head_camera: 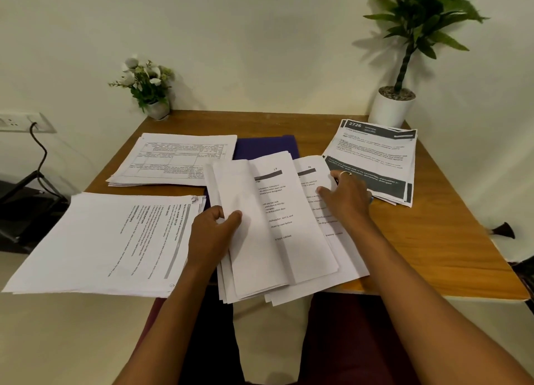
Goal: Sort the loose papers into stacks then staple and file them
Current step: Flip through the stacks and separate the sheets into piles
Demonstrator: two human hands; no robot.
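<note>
A loose pile of printed pages (277, 228) lies at the table's near middle, partly over the front edge. My left hand (212, 234) pinches the turned-up left edges of its top sheets. My right hand (346, 197) rests on the pile's right side, fingers spread over a page, a ring on one finger. Three sorted stacks surround it: one with tables (176, 159) at the back left, one with sideways text (107, 240) at the near left overhanging the edge, one with dark banners (375, 159) at the back right. A purple folder (265, 146) lies under the middle pile.
The wooden table (433, 240) shows bare surface at the right. A small flower pot (153, 95) stands at the back left corner, a taller plant in a white pot (393, 107) at the back right. A wall socket with a black cable (31, 124) is at left.
</note>
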